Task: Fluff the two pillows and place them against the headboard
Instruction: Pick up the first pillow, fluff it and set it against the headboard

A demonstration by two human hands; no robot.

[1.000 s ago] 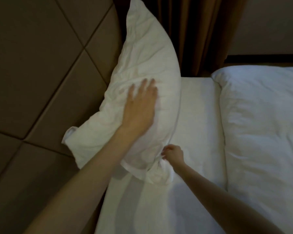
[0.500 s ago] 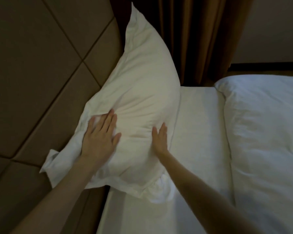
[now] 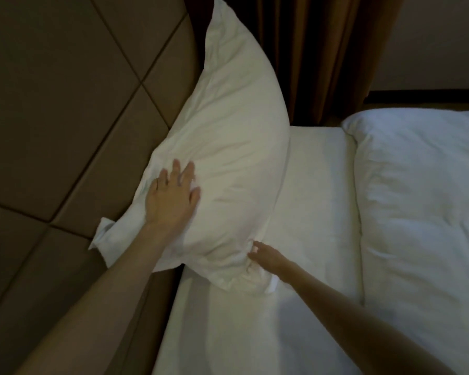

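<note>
One white pillow [image 3: 233,147] stands on its long edge, leaning against the padded brown headboard [image 3: 65,109]. My left hand [image 3: 171,198] lies flat on the pillow's near left part, fingers spread. My right hand [image 3: 267,257] touches the pillow's lower near corner, fingers loosely apart; I cannot tell whether it pinches the cloth. A second pillow is not in sight.
The white sheet [image 3: 309,201] covers the mattress between pillow and a folded-back white duvet [image 3: 423,212] on the right. Brown curtains [image 3: 317,55] hang behind the bed. A loose flap of the pillowcase [image 3: 103,236] sticks out against the headboard.
My left hand has stayed flat on the pillow's near left part, shifting slightly. My right hand slid from the pillow's front face down to its lower near corner.
</note>
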